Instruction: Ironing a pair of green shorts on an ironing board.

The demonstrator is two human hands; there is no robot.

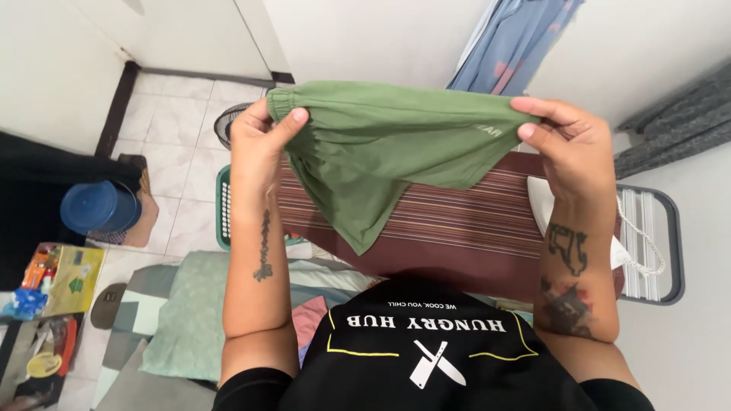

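You hold the green shorts (388, 148) up in the air by the waistband, stretched between both hands above the striped ironing board (449, 221). Your left hand (263, 141) pinches the gathered elastic end, thumb over the top; your right hand (567, 144) grips the other end between thumb and fingers. The legs hang down, the lowest corner dangling over the board. A white iron (544, 205) rests just beside your right wrist.
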